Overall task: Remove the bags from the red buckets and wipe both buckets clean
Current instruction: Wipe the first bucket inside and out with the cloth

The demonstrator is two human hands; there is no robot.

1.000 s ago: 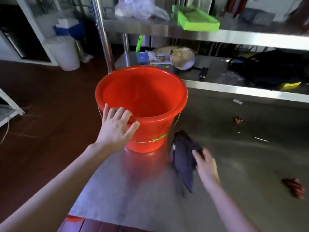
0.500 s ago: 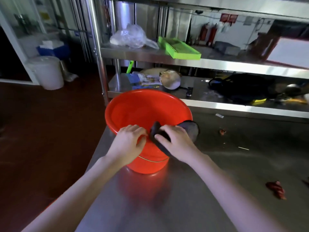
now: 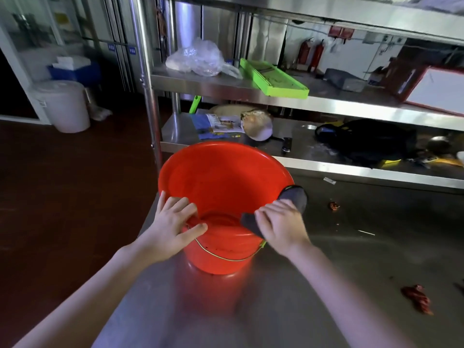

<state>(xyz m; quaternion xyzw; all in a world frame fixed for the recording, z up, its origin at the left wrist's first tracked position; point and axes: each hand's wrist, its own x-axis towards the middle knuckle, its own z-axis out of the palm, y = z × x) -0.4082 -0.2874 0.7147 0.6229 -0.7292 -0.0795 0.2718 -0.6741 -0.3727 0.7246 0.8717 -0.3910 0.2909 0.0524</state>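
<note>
Since no bag lines the red bucket (image 3: 221, 177), which stands on the bench (image 3: 351, 259) at the centre of the frame, bag removal looks done for this one and wiping is judged under way; a second is not in view, so its state cannot be told. Left hand (image 3: 170, 222): fingers curled over the near rim, thumb on the outer wall, gripping to steady it. Right hand (image 3: 281, 226): fingers curled round a dark cloth (image 3: 297, 197), pressing it over the rim at centre right, one end draped outside.
</note>
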